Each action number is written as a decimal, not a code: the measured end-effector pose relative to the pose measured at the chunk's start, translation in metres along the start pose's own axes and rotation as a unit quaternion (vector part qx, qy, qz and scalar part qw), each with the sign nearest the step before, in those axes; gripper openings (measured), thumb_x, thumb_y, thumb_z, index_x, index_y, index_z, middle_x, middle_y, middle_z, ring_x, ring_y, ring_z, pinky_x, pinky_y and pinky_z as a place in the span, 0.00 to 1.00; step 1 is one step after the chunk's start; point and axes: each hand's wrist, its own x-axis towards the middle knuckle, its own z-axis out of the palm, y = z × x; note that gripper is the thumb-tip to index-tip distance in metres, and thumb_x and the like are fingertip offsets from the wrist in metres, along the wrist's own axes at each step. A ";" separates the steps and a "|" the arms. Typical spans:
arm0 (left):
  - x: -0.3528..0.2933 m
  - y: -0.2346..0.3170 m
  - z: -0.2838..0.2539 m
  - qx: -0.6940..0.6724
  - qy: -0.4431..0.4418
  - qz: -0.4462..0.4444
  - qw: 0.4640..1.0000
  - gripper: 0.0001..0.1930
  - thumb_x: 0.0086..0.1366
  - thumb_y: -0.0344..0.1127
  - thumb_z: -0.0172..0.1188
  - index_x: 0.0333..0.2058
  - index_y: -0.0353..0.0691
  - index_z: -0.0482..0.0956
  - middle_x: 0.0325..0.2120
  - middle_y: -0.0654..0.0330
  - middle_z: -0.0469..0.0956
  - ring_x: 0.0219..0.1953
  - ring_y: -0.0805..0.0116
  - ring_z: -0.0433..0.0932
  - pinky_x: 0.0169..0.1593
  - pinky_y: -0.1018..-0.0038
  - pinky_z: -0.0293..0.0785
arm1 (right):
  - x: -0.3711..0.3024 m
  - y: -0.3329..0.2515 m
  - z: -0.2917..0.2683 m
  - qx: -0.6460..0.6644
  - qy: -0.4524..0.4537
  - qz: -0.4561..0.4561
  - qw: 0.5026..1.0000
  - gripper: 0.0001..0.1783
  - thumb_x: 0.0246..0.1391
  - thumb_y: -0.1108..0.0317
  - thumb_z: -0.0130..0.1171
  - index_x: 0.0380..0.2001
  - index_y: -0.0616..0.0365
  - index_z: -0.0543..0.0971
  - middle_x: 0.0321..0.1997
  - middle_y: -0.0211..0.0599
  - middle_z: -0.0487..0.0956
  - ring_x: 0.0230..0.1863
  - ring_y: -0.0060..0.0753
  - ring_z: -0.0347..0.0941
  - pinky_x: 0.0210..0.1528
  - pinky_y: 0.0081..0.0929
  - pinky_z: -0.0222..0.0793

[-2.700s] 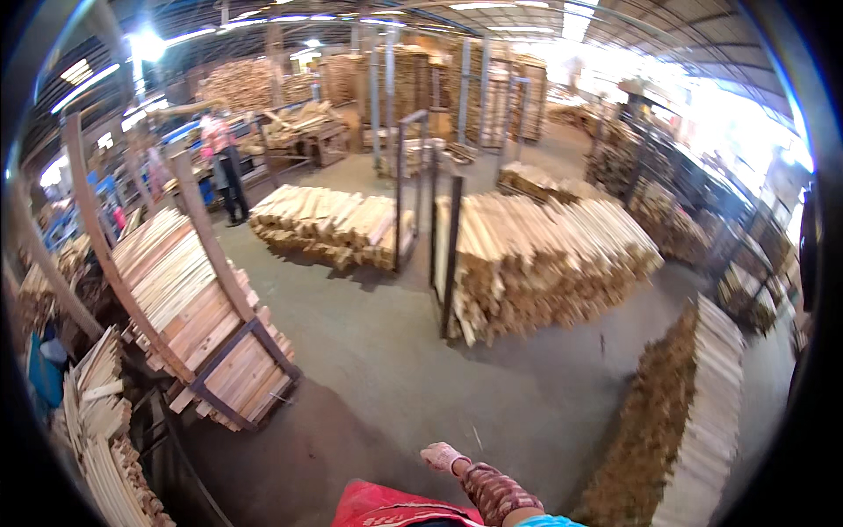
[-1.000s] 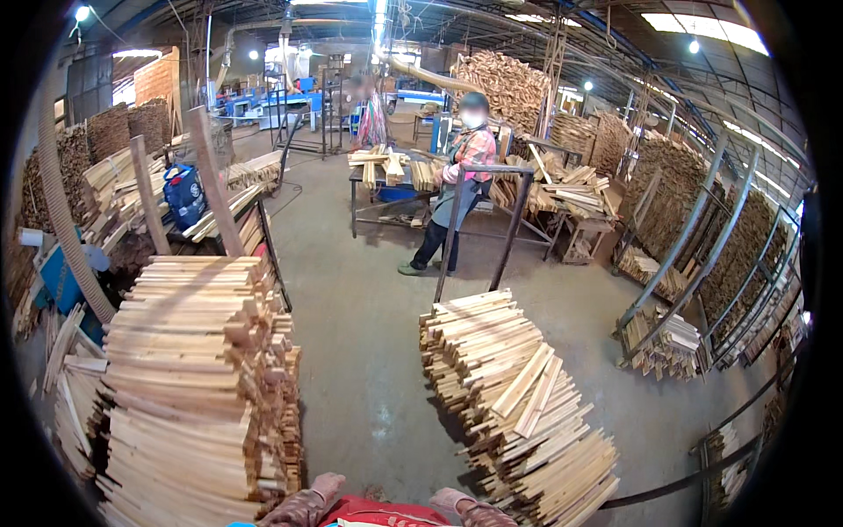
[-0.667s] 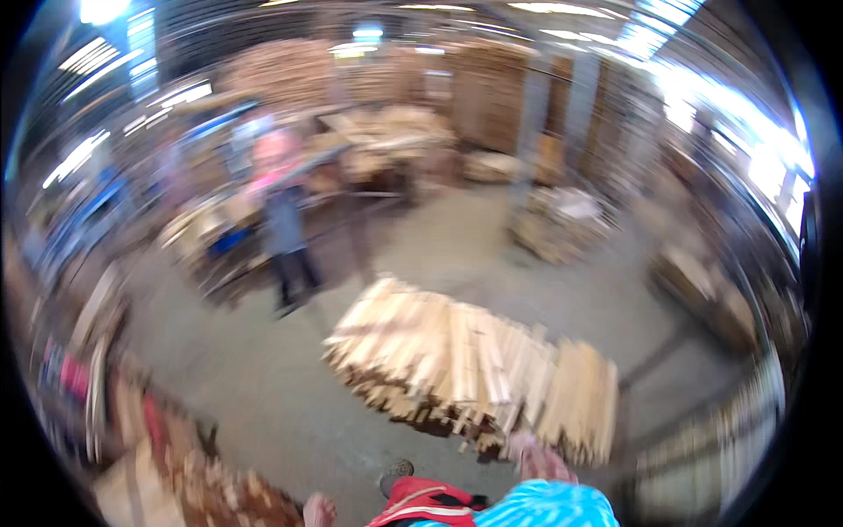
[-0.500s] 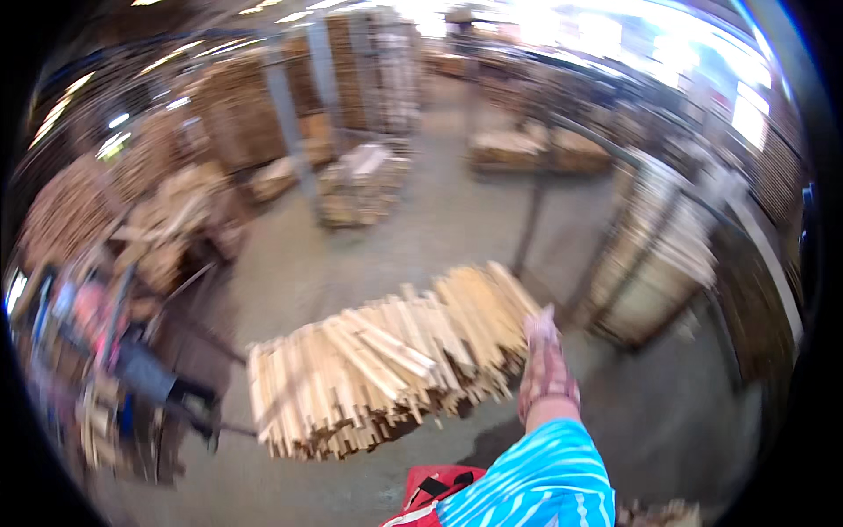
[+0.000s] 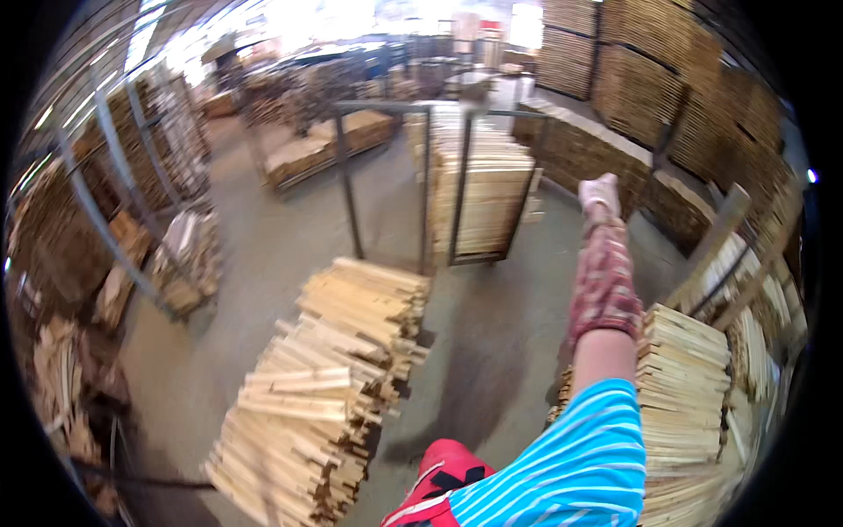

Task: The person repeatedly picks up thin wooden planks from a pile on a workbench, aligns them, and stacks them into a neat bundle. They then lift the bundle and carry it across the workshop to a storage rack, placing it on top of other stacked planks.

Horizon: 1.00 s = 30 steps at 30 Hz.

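My right arm, in a blue striped sleeve and a red checked cuff cover, reaches far out ahead. At its end my right hand (image 5: 600, 193), in a pale glove, looks closed, with nothing visible in it. It is held up in the air, apart from the stacks around it. My left hand is out of view. To the left of the arm lies a long row of pale wooden strips (image 5: 307, 378), with a few loose ones across the top. Close by on the right is another stack of wooden strips (image 5: 685, 378), partly hidden by my sleeve.
Ahead stands a metal rack frame (image 5: 347, 184) beside a tall stack of boards (image 5: 487, 202). A long low timber pile (image 5: 588, 145) runs behind my hand, with high stacks (image 5: 641, 88) beyond. Leaning posts (image 5: 716, 237) rise at the right. Grey floor (image 5: 479, 325) separates the stacks.
My view has swung right, so the strip row now sits further left. The right-hand strip stack has come into view. My right arm reaches higher and farther out.
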 end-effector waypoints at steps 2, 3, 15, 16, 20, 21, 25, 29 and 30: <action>0.012 0.019 -0.051 -0.095 -0.028 0.015 0.995 0.08 0.72 0.38 0.48 0.31 0.48 0.69 0.24 0.68 0.68 0.24 0.74 0.68 0.26 0.73 0.65 | -0.050 -0.005 -0.009 0.029 -0.071 -0.133 0.988 0.20 0.51 0.58 0.57 0.31 0.68 0.84 0.38 0.62 0.83 0.50 0.59 0.79 0.52 0.48 0.71; 0.024 0.025 -0.084 -0.162 -0.050 0.019 0.985 0.08 0.72 0.38 0.48 0.31 0.48 0.69 0.24 0.68 0.68 0.24 0.74 0.68 0.26 0.73 0.65 | -0.102 -0.020 -0.018 0.019 -0.112 -0.205 0.972 0.21 0.54 0.60 0.53 0.32 0.72 0.82 0.38 0.65 0.81 0.46 0.58 0.80 0.48 0.52 0.70; -0.139 -0.037 -0.317 0.191 0.186 0.001 0.964 0.29 0.62 0.52 0.58 0.55 0.37 0.78 0.54 0.47 0.79 0.57 0.50 0.76 0.61 0.63 0.70 | -0.735 0.147 -0.017 -0.108 -0.658 -0.670 0.327 0.22 0.62 0.55 0.52 0.43 0.66 0.79 0.45 0.46 0.83 0.50 0.46 0.79 0.53 0.41 0.70; -0.153 -0.036 -0.346 0.206 0.237 -0.002 0.949 0.29 0.62 0.52 0.58 0.55 0.37 0.78 0.53 0.48 0.79 0.57 0.51 0.76 0.61 0.63 0.71 | -0.802 0.159 -0.035 -0.108 -0.676 -0.689 0.237 0.22 0.63 0.54 0.52 0.43 0.65 0.79 0.46 0.45 0.83 0.51 0.46 0.79 0.54 0.40 0.70; -0.153 0.048 -0.395 0.215 0.281 0.051 0.934 0.29 0.62 0.49 0.61 0.57 0.37 0.76 0.54 0.50 0.80 0.57 0.57 0.77 0.61 0.67 0.71 | -0.976 0.179 -0.056 -0.139 -0.751 -0.643 0.053 0.38 0.59 0.46 0.54 0.65 0.62 0.68 0.61 0.55 0.75 0.64 0.51 0.70 0.65 0.37 0.65; -0.151 0.078 -0.395 0.187 0.277 0.080 0.939 0.30 0.62 0.48 0.61 0.58 0.37 0.76 0.54 0.50 0.79 0.57 0.59 0.77 0.61 0.68 0.71 | -1.006 0.182 -0.065 -0.094 -0.755 -0.647 0.043 0.37 0.59 0.46 0.53 0.64 0.61 0.69 0.59 0.55 0.77 0.62 0.52 0.72 0.64 0.37 0.66; -0.089 0.145 -0.429 0.064 0.266 0.154 0.949 0.30 0.63 0.46 0.63 0.60 0.36 0.73 0.55 0.51 0.79 0.59 0.61 0.76 0.61 0.68 0.70 | -1.103 0.153 -0.107 -0.071 -0.700 -0.710 -0.033 0.36 0.60 0.45 0.53 0.63 0.60 0.70 0.56 0.53 0.79 0.60 0.52 0.74 0.61 0.39 0.69; -0.048 0.172 -0.477 0.098 0.213 0.139 0.962 0.29 0.63 0.45 0.63 0.60 0.35 0.74 0.53 0.52 0.80 0.55 0.64 0.77 0.59 0.69 0.71 | -1.178 0.132 -0.159 -0.114 -0.746 -0.656 -0.019 0.39 0.59 0.44 0.54 0.64 0.61 0.68 0.59 0.52 0.78 0.60 0.51 0.74 0.61 0.38 0.69; -0.049 0.177 -0.492 0.121 0.203 0.124 0.964 0.29 0.64 0.45 0.63 0.59 0.34 0.74 0.51 0.53 0.81 0.53 0.65 0.78 0.58 0.70 0.72 | -1.196 0.131 -0.170 -0.115 -0.774 -0.623 -0.012 0.39 0.59 0.44 0.54 0.65 0.61 0.68 0.59 0.52 0.78 0.60 0.51 0.74 0.61 0.38 0.69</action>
